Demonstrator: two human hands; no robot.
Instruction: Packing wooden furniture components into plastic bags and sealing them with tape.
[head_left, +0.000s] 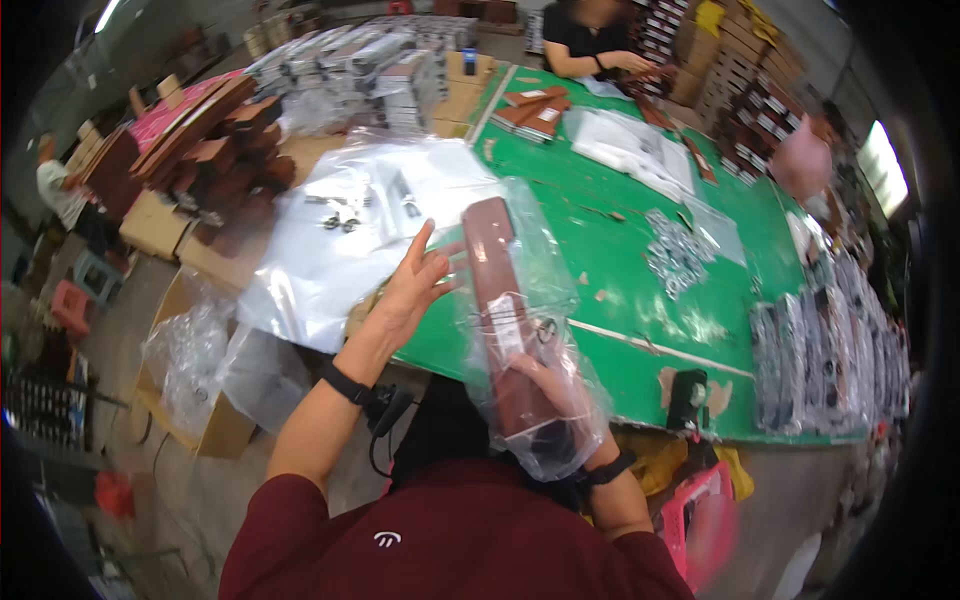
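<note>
Packing appears underway: over the near edge of the worktop [625,300], we clamp the brown part [490,255] and clear bag [546,275] in our right grip [560,390]; our left grip [408,285], fingers apart, probably must secure the bag next.

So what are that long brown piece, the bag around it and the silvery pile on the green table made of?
Brown piece: probably wood, smoothly finished, from its reddish-brown colour and even sheen. Bag: thin clear plastic, see-through and crinkled. Pile: perhaps metal, glinting, though too small to be sure.
</note>
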